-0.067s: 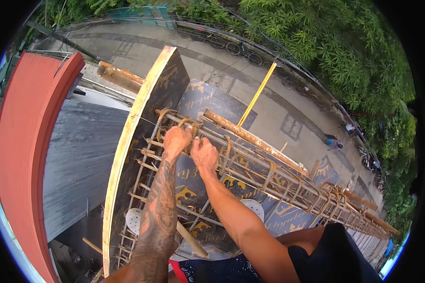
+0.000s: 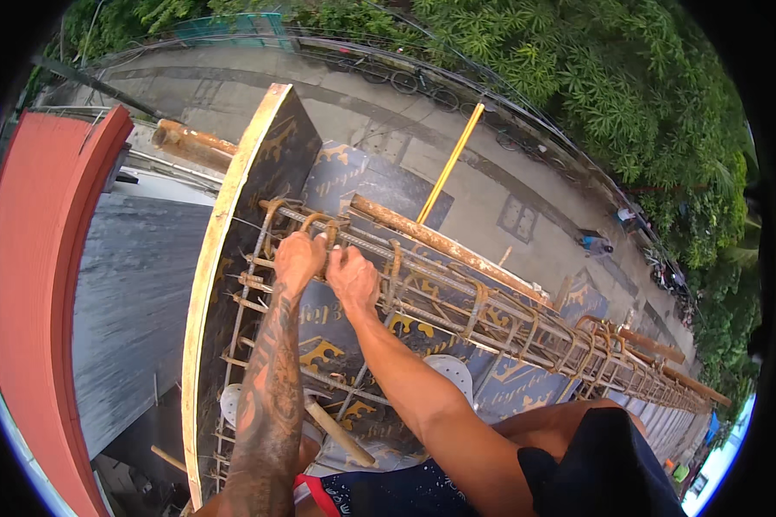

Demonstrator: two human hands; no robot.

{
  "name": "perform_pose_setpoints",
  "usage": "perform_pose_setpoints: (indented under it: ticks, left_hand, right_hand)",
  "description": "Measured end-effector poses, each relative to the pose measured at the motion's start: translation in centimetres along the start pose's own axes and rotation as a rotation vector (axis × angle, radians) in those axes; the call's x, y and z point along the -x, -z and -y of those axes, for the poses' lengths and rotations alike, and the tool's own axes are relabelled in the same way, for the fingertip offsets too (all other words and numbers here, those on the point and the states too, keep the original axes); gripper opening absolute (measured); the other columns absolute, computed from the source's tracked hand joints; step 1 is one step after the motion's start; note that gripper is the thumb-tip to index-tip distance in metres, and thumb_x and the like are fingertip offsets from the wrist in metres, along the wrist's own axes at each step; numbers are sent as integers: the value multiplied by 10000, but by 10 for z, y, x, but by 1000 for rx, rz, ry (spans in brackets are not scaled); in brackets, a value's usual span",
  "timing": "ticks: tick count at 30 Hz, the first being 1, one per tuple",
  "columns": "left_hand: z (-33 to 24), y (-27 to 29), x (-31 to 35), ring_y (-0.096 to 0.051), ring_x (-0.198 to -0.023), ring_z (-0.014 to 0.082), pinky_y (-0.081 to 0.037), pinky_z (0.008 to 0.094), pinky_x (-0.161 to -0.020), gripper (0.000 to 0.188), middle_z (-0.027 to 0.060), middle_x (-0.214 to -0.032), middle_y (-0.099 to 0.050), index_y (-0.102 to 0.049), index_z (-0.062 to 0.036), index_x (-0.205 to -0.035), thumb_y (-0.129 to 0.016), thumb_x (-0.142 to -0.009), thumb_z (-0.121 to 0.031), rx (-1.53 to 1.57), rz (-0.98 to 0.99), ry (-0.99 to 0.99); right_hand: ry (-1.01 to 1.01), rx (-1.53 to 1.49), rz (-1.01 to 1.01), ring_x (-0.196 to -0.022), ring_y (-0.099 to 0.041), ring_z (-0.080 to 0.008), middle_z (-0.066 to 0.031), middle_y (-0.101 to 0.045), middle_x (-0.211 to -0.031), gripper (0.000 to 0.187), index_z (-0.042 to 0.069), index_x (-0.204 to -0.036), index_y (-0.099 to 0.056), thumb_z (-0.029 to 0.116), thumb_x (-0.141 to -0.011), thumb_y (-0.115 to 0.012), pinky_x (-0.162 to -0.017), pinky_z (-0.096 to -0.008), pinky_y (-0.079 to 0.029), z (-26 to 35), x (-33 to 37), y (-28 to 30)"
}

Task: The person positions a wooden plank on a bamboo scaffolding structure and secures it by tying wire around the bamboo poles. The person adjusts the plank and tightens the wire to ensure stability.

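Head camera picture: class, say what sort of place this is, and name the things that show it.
Most likely an outdoor construction site, high above a street. Both hands, left hand and right hand, grip a rusty rebar cage beside a plywood formwork board; trees below.

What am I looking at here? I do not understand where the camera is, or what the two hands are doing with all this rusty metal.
The camera sits on a person's head and looks down with a very wide lens, so straight edges look bent. The two bare arms rising from the bottom belong to that person. The left hand, on a tattooed arm, and the right hand meet at the top of a rebar cage, a long frame of rusty steel bars. The fingers pinch at a joint there; what they hold is too small to see. A plywood panel stands along the cage's left side. Far below lie a concrete road, a red roof and green trees.
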State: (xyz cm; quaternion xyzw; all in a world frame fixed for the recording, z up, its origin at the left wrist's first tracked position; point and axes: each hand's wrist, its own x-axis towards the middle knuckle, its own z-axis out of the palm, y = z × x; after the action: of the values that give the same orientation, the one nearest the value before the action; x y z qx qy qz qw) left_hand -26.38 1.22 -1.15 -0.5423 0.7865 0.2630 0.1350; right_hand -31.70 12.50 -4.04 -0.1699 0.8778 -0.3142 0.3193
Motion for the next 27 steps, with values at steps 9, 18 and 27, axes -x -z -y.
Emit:
perform_pose_setpoints:
  ticks: [9, 18, 27]
  left_hand:
    - [11, 18, 16, -512, -1187, 376, -394, 545, -966, 321, 192, -1255, -572, -653, -140, -1154, -684, -913, -349, -135, 204, -181]
    - [48, 5, 15, -641, -631, 211, -489, 376, -633, 260, 195, -732, -700, -764, 41, -943, -702, -955, -211, 444, -433, -148]
    - [45, 15, -9, -677, -834, 419, -519, 475, -729, 130, 183, -900, -703, -735, -22, -962, -698, -917, -139, 209, -565, -415]
  right_hand:
    - [24, -114, -10, -786, -707, -507, -344, -692, -814, 476, -60, -925, -680, 393, -965, -538, -789, -570, -576, -2, -7, 1]
    - [8, -28, -34, -796, -701, -518, -339, -695, -824, 485, -19, -930, -700, 434, -969, -528, -803, -566, -571, -2, -6, -1]
    - [276, -282, -225, -853, -681, -331, -131, -707, -843, 285, 26, -965, -715, 307, -918, -724, -812, -459, -519, 7, 1, 1]
